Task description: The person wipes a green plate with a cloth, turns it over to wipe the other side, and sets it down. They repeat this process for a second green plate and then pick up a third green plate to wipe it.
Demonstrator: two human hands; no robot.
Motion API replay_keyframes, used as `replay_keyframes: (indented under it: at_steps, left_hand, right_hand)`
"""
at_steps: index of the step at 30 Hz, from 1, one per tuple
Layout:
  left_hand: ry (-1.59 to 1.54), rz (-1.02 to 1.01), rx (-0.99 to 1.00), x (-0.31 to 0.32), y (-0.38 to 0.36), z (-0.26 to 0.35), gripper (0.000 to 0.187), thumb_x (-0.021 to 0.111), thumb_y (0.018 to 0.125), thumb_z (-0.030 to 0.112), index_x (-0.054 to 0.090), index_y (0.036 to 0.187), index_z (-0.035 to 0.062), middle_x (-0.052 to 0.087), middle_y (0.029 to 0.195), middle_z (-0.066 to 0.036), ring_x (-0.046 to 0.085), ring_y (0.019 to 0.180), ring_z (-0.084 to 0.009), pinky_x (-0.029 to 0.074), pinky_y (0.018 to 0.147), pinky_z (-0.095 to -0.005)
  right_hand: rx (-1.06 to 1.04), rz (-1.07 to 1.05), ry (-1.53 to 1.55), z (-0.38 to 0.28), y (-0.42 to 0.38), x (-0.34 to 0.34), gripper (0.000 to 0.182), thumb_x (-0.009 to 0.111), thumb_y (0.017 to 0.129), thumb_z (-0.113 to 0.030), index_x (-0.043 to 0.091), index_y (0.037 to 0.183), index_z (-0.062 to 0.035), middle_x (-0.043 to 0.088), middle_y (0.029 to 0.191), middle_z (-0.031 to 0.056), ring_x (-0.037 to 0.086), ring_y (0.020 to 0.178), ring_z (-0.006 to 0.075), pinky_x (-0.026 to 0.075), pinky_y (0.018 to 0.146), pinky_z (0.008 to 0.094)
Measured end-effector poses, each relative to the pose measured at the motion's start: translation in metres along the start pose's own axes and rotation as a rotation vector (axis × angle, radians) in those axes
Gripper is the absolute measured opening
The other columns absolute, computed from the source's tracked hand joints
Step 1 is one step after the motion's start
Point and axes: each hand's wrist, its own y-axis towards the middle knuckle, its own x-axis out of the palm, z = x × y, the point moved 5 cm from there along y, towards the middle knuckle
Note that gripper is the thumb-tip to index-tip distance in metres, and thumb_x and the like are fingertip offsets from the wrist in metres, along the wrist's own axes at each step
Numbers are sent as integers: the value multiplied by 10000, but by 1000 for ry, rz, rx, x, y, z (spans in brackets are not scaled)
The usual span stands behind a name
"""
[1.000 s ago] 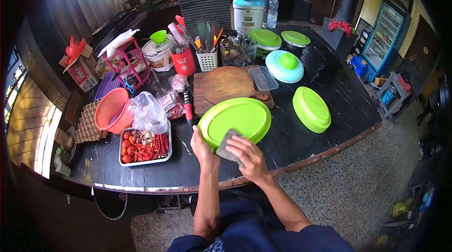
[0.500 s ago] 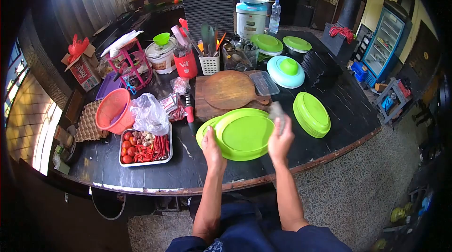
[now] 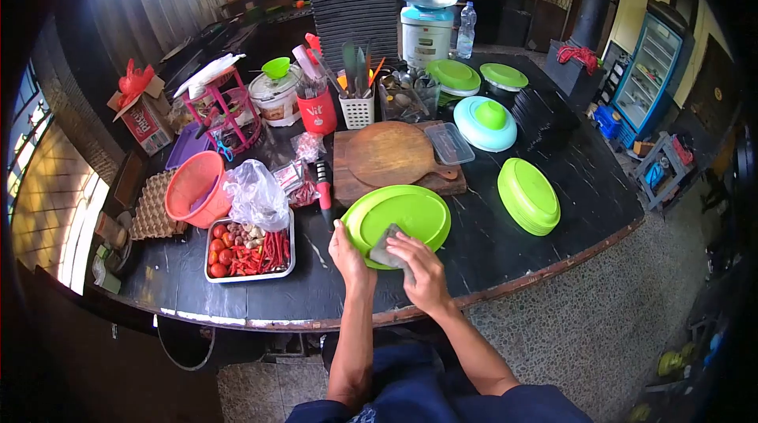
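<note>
A lime-green oval plate (image 3: pixel 403 214) is tilted up above the front of the black table, its underside seemingly facing me. My left hand (image 3: pixel 352 257) grips its left edge, thumb along the rim. In my right hand (image 3: pixel 423 269) is a grey cloth (image 3: pixel 387 246), pressed against the plate's lower middle. Behind the plate lies a round wooden board (image 3: pixel 392 153) with a handle, resting on a rectangular chopping board (image 3: pixel 347 186). To the right stands a stack of similar green oval plates (image 3: pixel 529 195).
Left on the table (image 3: pixel 316 297) is a tray (image 3: pixel 251 277) of tomatoes, chillies and garlic, beside a plastic bag (image 3: pixel 257 195) and an orange basket (image 3: pixel 193 195). Farther back are a utensil holder (image 3: pixel 358 112), a pale blue lidded dish (image 3: pixel 485 135) and a water dispenser (image 3: pixel 426 36).
My right hand has moved from the plate's right edge left and down onto its face, bringing the cloth with it. The left hand keeps its hold on the plate.
</note>
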Motion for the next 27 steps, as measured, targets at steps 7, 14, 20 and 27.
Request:
replay_keyframes:
  at_steps: [7,14,20,27]
  left_hand:
    - [39,-37,10,-4,5,-3,398,485,1089,349,636,1128,-18,728,994,-98,707,831,-173,575,766,-320]
    - [98,-90,-146,20,-10,-13,360,519,1081,363,661,1053,33,689,928,-16,628,821,-86,505,748,-257]
    - [324,-228,-113,37,-34,-41,411,436,1115,361,657,993,37,593,845,41,475,754,-29,418,659,-231]
    - [4,-127,-97,35,-38,-26,397,433,1108,398,637,1100,57,673,980,-37,624,857,-118,518,770,-282]
  right_hand:
    - [405,239,-112,72,-14,-45,321,584,896,76,634,1199,-15,721,1117,204,688,1084,391,528,928,443]
    - [572,582,-146,120,-8,-87,294,619,1010,-188,643,1222,13,719,1100,246,712,1005,360,530,885,430]
    - [338,317,-131,46,30,-39,211,625,944,-16,666,1151,-25,723,1109,171,689,1055,368,533,911,429]
    - [74,122,28,-10,24,-9,370,604,795,127,665,1132,-13,695,1185,175,644,1190,379,505,1009,458]
